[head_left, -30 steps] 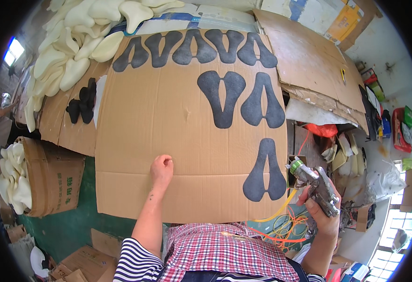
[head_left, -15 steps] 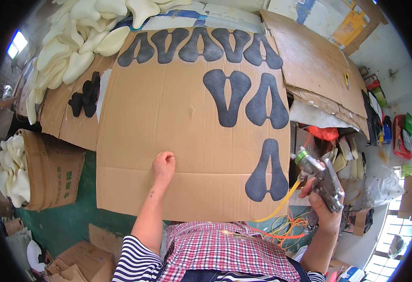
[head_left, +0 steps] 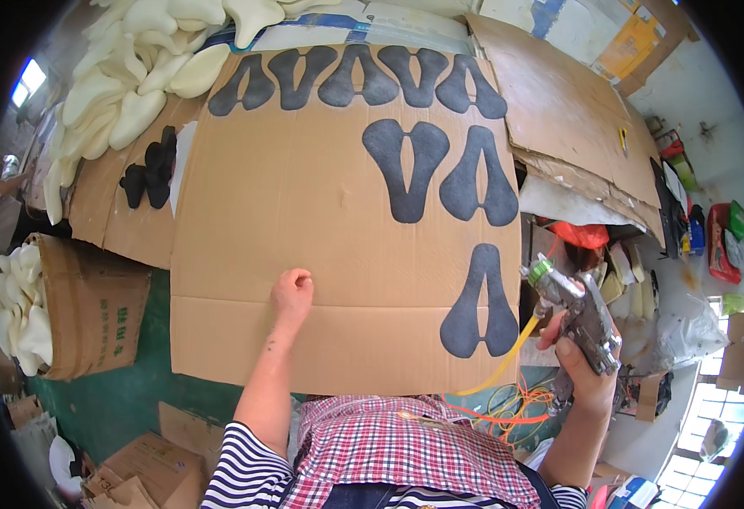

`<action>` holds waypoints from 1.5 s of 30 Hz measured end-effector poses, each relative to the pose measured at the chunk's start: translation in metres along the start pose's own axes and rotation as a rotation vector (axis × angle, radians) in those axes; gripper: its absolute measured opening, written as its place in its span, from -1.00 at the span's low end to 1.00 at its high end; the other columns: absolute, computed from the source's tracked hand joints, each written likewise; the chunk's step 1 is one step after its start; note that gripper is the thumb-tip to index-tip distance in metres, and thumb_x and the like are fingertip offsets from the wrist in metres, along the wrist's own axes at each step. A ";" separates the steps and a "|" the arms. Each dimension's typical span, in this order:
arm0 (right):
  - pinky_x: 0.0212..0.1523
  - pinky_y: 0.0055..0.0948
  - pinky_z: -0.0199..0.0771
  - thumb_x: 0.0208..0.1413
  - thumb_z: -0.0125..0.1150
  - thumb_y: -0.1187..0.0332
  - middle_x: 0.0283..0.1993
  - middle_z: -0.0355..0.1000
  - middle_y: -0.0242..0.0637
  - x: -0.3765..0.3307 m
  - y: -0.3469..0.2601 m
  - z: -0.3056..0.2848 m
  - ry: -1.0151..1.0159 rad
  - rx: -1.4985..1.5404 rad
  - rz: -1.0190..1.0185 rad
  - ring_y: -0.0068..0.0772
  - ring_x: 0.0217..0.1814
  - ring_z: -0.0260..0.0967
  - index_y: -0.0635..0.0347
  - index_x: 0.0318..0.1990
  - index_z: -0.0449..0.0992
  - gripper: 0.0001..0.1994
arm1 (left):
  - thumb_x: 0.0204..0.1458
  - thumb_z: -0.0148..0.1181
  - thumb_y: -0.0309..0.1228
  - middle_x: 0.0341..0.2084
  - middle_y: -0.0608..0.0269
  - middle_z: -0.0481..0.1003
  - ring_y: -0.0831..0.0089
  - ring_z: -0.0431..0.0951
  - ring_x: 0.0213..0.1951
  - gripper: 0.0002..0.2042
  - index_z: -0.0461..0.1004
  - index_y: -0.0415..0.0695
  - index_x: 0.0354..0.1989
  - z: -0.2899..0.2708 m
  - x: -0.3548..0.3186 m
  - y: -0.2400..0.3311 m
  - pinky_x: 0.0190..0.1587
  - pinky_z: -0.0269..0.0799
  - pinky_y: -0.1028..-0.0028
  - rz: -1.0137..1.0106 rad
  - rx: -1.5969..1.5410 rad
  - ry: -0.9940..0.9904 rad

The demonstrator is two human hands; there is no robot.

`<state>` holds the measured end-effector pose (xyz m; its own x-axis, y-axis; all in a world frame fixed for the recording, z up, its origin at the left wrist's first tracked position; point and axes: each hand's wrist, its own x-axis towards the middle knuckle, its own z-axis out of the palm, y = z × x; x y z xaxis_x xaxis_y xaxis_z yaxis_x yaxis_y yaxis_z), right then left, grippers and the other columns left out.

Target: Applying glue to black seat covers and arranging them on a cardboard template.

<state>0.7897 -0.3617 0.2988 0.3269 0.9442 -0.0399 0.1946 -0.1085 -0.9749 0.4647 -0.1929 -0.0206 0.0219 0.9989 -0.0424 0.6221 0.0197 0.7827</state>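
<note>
My right hand (head_left: 586, 356) grips a metal spray gun (head_left: 582, 318) with a green ring near its front, held just beyond the board's right edge. A yellow hose (head_left: 507, 360) runs from the gun toward the board's near edge. Over the near left part of a large cardboard sheet (head_left: 253, 204) is my left hand (head_left: 292, 291), its fingers curled into a loose fist with nothing visible in them. Dark grey two-lobed pads (head_left: 480, 310) with slits lie on the sheet: one near the right edge, two above it, and a row of several (head_left: 357, 81) along the far edge.
Cream foam pieces (head_left: 126, 93) are heaped at the far left, with small black pieces (head_left: 153, 174) nearby. A cardboard box (head_left: 92, 310) of foam pieces stands left. Cardboard sheets (head_left: 567, 127) lie at the far right. Orange and yellow hoses (head_left: 507, 407) coil below. Another person's arm (head_left: 9, 182) shows far left.
The whole view has shifted slightly, with the board and pads a little higher in the picture. Both hands keep nearly the same pose, and the spray gun stays in my right hand.
</note>
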 end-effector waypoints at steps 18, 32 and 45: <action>-0.19 -0.48 0.45 -0.07 0.34 0.47 -0.30 0.45 -0.30 -0.038 0.004 -0.019 -0.066 -0.047 0.077 -0.51 -0.28 0.41 0.39 0.21 0.28 -0.37 | -0.05 0.19 -0.42 -0.39 0.15 0.57 0.24 0.58 -0.32 -0.89 0.56 -0.12 -0.36 -0.001 0.001 0.003 -0.25 0.49 0.31 -0.036 0.063 -0.043; -0.23 -0.54 0.42 -0.08 0.39 0.43 -0.29 0.45 -0.31 -0.062 0.013 -0.038 -0.031 -0.036 0.144 -0.56 -0.27 0.40 0.40 0.20 0.28 -0.35 | -0.03 0.19 -0.41 -0.38 0.13 0.57 0.24 0.58 -0.28 -0.88 0.56 -0.14 -0.34 -0.001 -0.002 0.007 -0.21 0.49 0.31 -0.061 0.062 -0.069; -0.26 -0.55 0.40 -0.10 0.34 0.48 -0.34 0.46 -0.31 -0.062 0.017 -0.044 -0.099 -0.077 0.078 -0.55 -0.32 0.40 0.38 0.20 0.29 -0.37 | -0.03 0.17 -0.40 -0.38 0.14 0.57 0.22 0.57 -0.29 -0.88 0.56 -0.11 -0.35 0.001 -0.001 0.010 -0.22 0.48 0.30 -0.067 0.103 -0.083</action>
<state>0.8134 -0.4361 0.2943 0.2514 0.9576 -0.1405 0.2433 -0.2031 -0.9484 0.4718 -0.1939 -0.0139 0.0393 0.9883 -0.1473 0.7015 0.0777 0.7085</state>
